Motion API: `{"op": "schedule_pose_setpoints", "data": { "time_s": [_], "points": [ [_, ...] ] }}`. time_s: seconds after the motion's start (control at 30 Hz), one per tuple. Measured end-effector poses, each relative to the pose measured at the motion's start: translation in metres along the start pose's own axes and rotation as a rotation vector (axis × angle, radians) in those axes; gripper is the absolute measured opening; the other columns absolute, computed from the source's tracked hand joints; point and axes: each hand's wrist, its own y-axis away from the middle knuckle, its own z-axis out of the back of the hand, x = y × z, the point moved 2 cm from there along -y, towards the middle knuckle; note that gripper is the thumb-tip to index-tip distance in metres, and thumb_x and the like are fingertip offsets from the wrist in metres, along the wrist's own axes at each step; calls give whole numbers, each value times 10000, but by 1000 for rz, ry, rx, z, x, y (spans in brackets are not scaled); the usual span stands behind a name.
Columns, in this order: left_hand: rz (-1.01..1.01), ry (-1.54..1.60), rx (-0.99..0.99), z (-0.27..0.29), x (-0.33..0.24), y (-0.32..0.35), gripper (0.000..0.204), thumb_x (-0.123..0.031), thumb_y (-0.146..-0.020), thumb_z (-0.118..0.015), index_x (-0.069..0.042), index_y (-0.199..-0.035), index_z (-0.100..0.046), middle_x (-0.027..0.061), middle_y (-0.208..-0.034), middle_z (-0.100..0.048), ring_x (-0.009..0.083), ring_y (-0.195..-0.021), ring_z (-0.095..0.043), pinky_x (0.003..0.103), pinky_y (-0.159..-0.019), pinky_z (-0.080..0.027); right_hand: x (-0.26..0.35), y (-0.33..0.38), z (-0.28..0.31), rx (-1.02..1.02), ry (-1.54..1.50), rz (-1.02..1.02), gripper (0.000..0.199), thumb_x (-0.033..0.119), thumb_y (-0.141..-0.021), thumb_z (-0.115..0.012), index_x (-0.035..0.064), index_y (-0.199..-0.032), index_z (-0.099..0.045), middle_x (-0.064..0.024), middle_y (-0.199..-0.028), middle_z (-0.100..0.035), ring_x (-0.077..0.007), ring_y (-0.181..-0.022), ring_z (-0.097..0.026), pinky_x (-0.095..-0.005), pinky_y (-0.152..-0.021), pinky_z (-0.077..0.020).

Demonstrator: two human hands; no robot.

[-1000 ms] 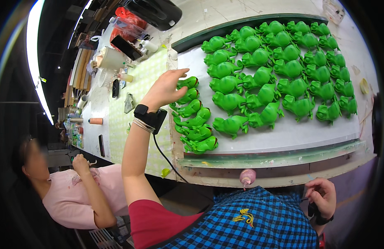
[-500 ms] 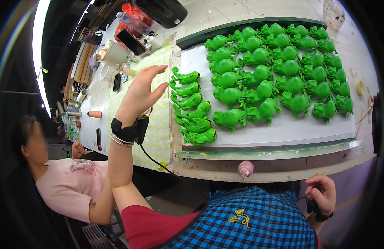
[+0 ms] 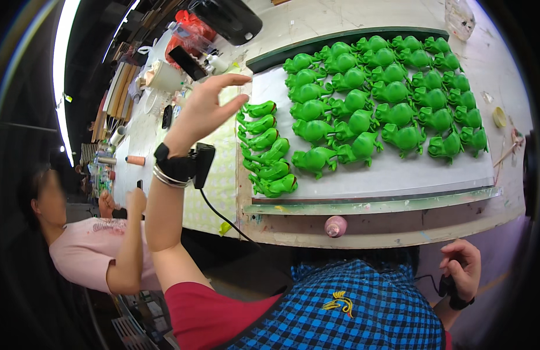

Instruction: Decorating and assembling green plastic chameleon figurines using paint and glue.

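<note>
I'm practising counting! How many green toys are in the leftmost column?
6, running from the first toy, nearest the left hand, through the second toy, third toy, fourth toy and fifth toy to the sixth toy, nearest the apron. None seems hidden.

green figures look like smooth, glossy plastic; the white sheet, papery; the worktop, scuffed and matt; the checked apron, woven cloth.

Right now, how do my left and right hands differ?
Your left hand has fingers extended and thumb spread, while your right hand has loosely curled fingers. Your left hand is up beside the green figures; your right hand is lower, past the near edge of the table. Both wrists wear black straps.
</note>
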Motion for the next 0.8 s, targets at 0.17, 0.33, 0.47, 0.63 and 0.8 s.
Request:
{"op": "schedule_pose_setpoints", "data": {
  "time_s": [0.17, 0.33, 0.47, 0.63, 0.8],
  "points": [
    [319, 258, -130, 54, -15, 55, 254, -101, -854, -550, -12, -1092, -548, 46, -1008, -607, 107, -948, -560, 213, -767, -436, 11, 5, 20, 15, 72, 71, 224, 104, -751, -578, -62, -901, -561, -69, -715, -526, -80, -540, -512, -174, -481, -404],
    [364, 296, 959, 5, -20, 201, 332, -277, -779, -634, 14, -934, -592, 108, -801, -632, 188, -704, -614, 266, -690, -474, 22, -9, 24, 339, 350, -23, 371, 280, -789, -635, -47, -931, -531, -66, -729, -499, -86, -548, -506, -169, -481, -397],
    [369, 249, 1455, -171, -59, 395, 987, -459, -621, -703, 15, -1335, -214, 239, -1365, -264, 346, -1274, -256, 397, -1034, -255, 4, -26, 3, 602, 315, -103, 377, 309, -758, -669, -45, -857, -588, -82, -682, -547, -128, -576, -580, -195, -512, -445],
    [657, 886, 1375, -318, -179, 537, 708, -350, -735, -630, -43, -1305, -346, 210, -1199, -500, 261, -1095, -503, 328, -923, -382, -23, -36, -21, 656, 328, -225, 356, 283, -744, -673, -46, -863, -606, -89, -692, -565, -142, -595, -599, -203, -535, -456],
    [1892, 1388, -96, -244, -149, 540, 264, -326, -890, -495, -112, -745, -541, -44, -597, -447, 29, -503, -389, 195, -437, -306, -27, -46, -36, 664, 205, -324, 417, 322, -754, -676, -68, -866, -581, -82, -684, -542, -107, -553, -547, -185, -498, -413]
  ]
}}
